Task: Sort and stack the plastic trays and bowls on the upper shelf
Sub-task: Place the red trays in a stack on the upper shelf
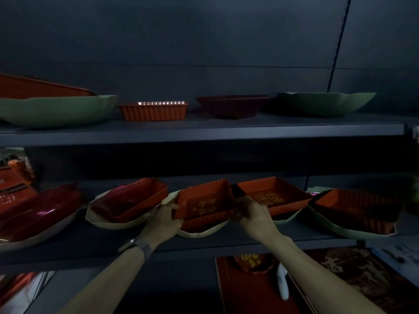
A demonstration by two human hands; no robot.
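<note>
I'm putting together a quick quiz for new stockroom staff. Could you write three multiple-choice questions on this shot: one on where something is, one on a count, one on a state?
1. Where is the ribbed orange tray?
A) on the upper shelf, between the left green bowl and the dark red bowl
B) on the lower shelf
C) in a hand

2. How many green bowls stand on the upper shelf?
A) one
B) two
C) four

3. What are the hands doing?
A) hanging idle
B) both gripping the gold-lettered red tray
C) pressing flat on the shelf

Answers: 1 A, it stands up there between those two bowls. 2 B, the left green bowl and the right green bowl. 3 B, the left hand and the right hand curl round its ends.
</note>
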